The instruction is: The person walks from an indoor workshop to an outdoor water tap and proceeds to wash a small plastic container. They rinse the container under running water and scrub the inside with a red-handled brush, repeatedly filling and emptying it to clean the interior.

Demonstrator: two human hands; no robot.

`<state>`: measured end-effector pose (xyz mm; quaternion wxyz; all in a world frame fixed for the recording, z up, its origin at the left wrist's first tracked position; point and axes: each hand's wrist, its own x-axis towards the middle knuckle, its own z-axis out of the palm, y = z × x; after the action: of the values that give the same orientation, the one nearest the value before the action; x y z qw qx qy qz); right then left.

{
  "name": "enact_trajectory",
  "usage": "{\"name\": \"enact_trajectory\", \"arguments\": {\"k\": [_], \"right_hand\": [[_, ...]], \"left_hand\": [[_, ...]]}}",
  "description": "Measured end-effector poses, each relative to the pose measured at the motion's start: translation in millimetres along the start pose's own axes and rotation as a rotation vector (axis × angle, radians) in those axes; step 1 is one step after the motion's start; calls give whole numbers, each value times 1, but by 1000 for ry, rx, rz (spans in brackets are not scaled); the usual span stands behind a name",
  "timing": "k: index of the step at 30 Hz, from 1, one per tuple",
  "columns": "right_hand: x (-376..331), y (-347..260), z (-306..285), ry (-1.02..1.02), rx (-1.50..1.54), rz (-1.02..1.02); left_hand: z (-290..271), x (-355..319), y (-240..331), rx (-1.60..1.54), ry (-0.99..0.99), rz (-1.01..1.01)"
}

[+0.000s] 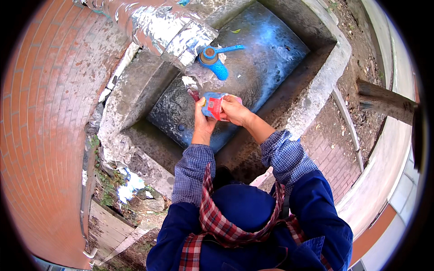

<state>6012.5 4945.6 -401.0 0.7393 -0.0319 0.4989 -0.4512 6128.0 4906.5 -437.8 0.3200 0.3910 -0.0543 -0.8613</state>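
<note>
Both hands are together over a stone sink [312, 106], below a blue tap [217, 67]. Between them is a small blue and red printed packet [212, 107]; whether it is soft or stiff I cannot tell. My left hand [203, 123] grips its left side, thumb up along the edge. Fingers of my right hand [235, 111] close over its right side and top. A dark red, narrow thing [193, 94] sticks out beyond my left thumb; its kind is unclear, and so is whether that hand holds it.
A foil-wrapped pipe [167, 29] leads to the tap from the upper left. The sink floor looks wet, with a dark round drain spot [181, 128]. A brick wall [49, 135] rises on the left. Beyond the right rim stands a tree trunk [384, 99] in soil.
</note>
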Motion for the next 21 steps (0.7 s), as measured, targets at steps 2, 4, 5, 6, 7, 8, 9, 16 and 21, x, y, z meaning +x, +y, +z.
{"name": "enact_trajectory", "arguments": {"k": [2,4,5,6,7,8,9,16,21], "right_hand": [[1,-3,-7,-52,-15,26],[-3,-9,-5,-39,-31,50],[-6,-10,-3,3,-39,62],[-9,-12,-1,48,-46,74],[-8,-11,-3,34,-50,75],[-8,-11,-5,20,-53,77],[-8,-12,-7,7,-56,79],[-11,-21,-9,-15,-124,95],[-8,-22,-15,-63,-191,80]], "left_hand": [[4,-2,-1,-18,24,-19],[6,-3,1,-14,32,-25],[6,-4,1,-2,27,-24],[8,-5,2,10,21,-25],[9,-6,1,14,23,-22],[11,-7,1,17,26,-19],[12,-8,0,20,30,-16],[11,-7,3,103,49,-8],[9,-6,2,133,68,4]]}}
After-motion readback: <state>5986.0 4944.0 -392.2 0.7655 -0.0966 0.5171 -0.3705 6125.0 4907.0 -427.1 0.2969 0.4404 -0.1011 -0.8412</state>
